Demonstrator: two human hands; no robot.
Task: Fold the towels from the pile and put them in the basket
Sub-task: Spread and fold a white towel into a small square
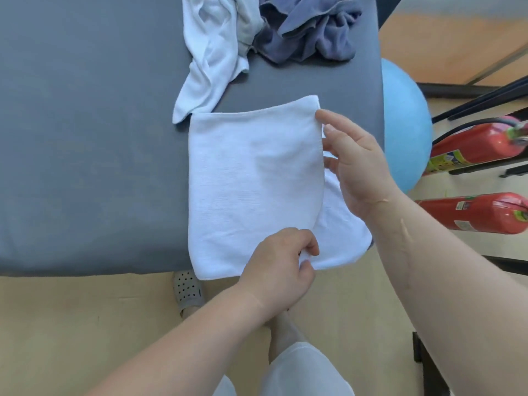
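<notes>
A: What are the hands doing?

B: The left hand (pixel 281 258) pinches the near edge of the folded towel (pixel 251 181) between thumb and curled fingers; the right hand (pixel 354 164) is unclenched, its fingers straight and touching the towel's right edge up to the far corner.

A: And where is that towel?

B: It lies flat on the grey table (pixel 85 138), its near edge just past the rim; beyond it is the pile (pixel 248 27), where a loose white towel (pixel 208 52) touches a blue-grey towel (pixel 308 32); right of the table are a blue ball (pixel 405 124) and two red fire extinguishers (pixel 471 147).
</notes>
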